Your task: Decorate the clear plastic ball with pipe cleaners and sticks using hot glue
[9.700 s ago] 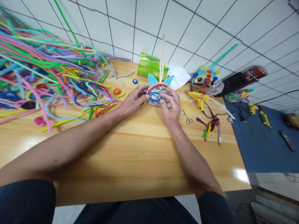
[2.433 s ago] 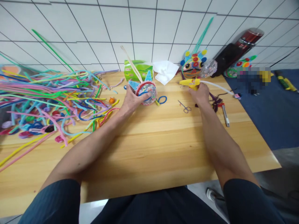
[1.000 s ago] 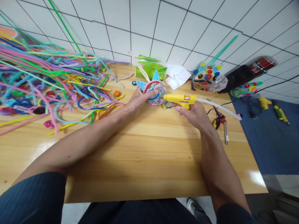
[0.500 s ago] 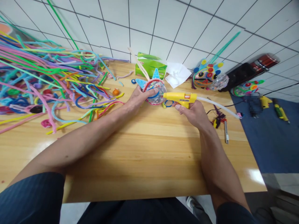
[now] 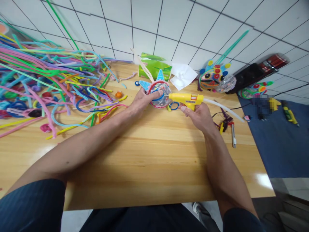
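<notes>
Wooden table (image 5: 149,151): left fingers (image 5: 154,95) clasp ornament (image 5: 159,95); right fingers (image 5: 184,109) grip glue gun (image 5: 187,100).

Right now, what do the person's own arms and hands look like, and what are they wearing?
Both forearms are bare from the upper arm down. The left hand and right hand wear no gloves, rings or watch that I can see. Short dark navy sleeves with a faint fine stripe cover the upper arms.

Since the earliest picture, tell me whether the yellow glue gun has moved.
Yes. The yellow glue gun left its spot near the finished craft face; the right hand now holds it leftward against the sparkly ball.
</notes>
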A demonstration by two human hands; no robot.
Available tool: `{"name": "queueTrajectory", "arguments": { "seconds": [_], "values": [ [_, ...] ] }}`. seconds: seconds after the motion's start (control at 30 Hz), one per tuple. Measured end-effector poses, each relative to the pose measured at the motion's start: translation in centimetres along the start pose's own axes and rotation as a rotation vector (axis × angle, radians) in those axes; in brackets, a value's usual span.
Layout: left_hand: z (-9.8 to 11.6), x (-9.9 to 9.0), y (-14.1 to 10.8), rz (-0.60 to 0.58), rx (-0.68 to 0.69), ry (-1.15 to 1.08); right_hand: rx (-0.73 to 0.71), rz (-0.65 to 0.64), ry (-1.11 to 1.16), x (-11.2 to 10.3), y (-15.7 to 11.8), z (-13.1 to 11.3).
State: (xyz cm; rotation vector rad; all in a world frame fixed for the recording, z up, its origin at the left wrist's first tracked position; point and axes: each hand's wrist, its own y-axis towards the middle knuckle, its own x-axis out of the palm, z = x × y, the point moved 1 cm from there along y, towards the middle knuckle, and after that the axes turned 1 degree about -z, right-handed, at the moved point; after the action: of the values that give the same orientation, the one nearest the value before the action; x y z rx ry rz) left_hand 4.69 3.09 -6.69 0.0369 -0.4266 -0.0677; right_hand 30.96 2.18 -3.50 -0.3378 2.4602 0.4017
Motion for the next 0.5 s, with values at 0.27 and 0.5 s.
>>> {"name": "queueTrajectory", "arguments": {
  "seconds": [0.27,0.5],
  "values": [
    [0.1,0.0,-0.1,-0.027,0.019,0.056,0.04,-0.02,-0.038,-0.5,-0.1,0.8],
    [0.5,0.4,-0.3,-0.019,0.012,0.03,0.004,-0.005,0.003,-0.4,0.2,-0.4]
  ]
}}
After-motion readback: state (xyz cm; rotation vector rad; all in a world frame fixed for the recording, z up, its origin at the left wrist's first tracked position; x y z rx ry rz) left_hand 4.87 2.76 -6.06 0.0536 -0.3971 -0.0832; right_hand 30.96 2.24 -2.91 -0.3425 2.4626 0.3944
